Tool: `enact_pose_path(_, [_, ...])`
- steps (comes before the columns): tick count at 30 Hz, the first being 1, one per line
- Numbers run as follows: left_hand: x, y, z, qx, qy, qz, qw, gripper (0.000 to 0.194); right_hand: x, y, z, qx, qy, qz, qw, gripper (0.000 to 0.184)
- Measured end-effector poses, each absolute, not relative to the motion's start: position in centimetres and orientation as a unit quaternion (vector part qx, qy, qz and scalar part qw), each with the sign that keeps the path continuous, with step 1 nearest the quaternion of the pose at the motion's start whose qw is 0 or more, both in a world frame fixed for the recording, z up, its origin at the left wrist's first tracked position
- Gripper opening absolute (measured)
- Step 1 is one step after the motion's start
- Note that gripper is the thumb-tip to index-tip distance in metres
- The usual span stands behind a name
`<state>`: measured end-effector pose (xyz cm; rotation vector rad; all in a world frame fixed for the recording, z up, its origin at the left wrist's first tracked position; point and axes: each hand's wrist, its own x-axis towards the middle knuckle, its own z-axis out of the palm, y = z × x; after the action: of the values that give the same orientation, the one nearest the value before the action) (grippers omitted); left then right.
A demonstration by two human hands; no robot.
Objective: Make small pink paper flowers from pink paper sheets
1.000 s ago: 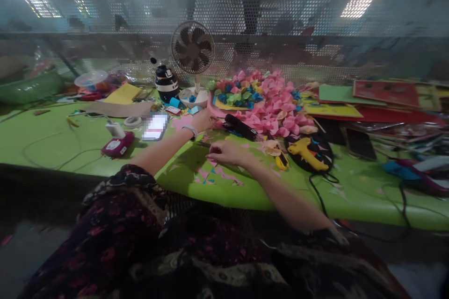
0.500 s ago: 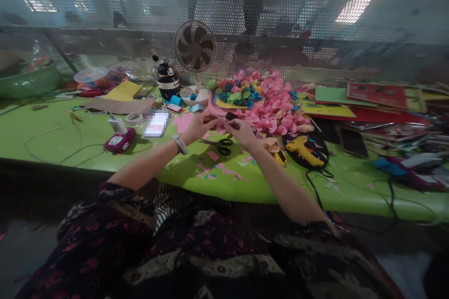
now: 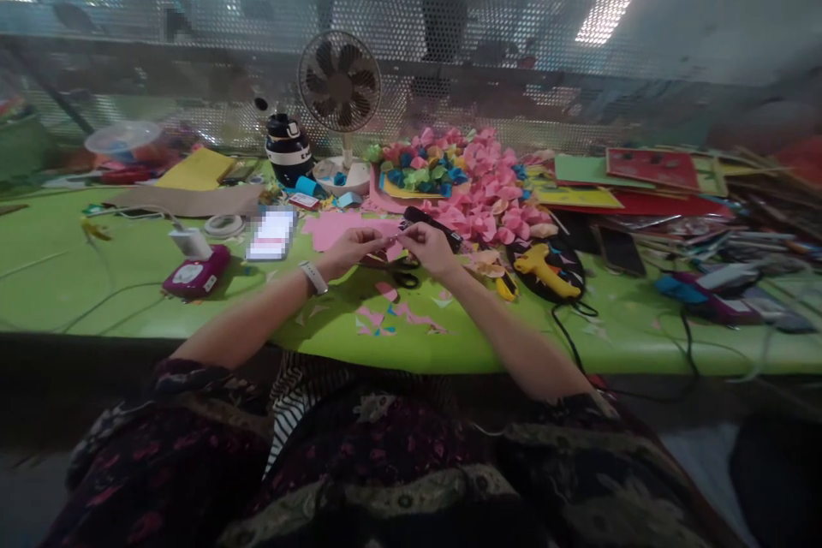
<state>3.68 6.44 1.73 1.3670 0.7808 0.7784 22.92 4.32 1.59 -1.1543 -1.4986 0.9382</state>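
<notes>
Over the green table my left hand [image 3: 354, 247] and my right hand [image 3: 431, 250] meet fingertip to fingertip, both pinched on a small piece of pink paper [image 3: 393, 251]. The left wrist wears a pale watch [image 3: 312, 278]. Black-handled scissors [image 3: 406, 279] lie under the hands, their blades mostly hidden. Left of the fingers rests a pink paper sheet [image 3: 323, 231]. A long black object [image 3: 443, 229] with small light marks lies just behind my right hand. Beyond it spreads a heap of folded pink paper pieces [image 3: 491, 188], with blue, green and yellow ones [image 3: 424, 169] on its left.
Paper scraps [image 3: 398, 317] lie near the front edge. At right are a yellow glue gun [image 3: 545, 270] on a black round mat, a yellow cutter [image 3: 507, 286] and cables. At left sit a phone [image 3: 272, 234], tape roll [image 3: 224, 225] and purple device [image 3: 196, 272]. A fan [image 3: 340, 86] and bottle [image 3: 287, 150] stand behind.
The view has shifted, so the table things sit further left. My fingertips have come closer together on the pink paper, and more of the black object behind my right hand shows.
</notes>
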Motion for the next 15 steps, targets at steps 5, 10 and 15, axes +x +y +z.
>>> enact_pose_path(5, [3.1, 6.3, 1.6, 0.603, 0.343, 0.363, 0.622, 0.046, 23.0, 4.1, 1.6, -0.471, -0.669, 0.351, 0.455, 0.038])
enact_pose_path(10, [1.8, 7.4, 2.3, 0.576, 0.357, 0.418, 0.605, 0.049, 26.2, 5.7, 2.6, -0.537, -0.679, 0.113, 0.487, 0.015])
enact_pose_path(15, [1.2, 8.3, 2.4, 0.555, 0.374, 0.446, 0.594, 0.051, 29.6, 6.2, 4.1, -0.552, -0.642, 0.073, 0.527, 0.010])
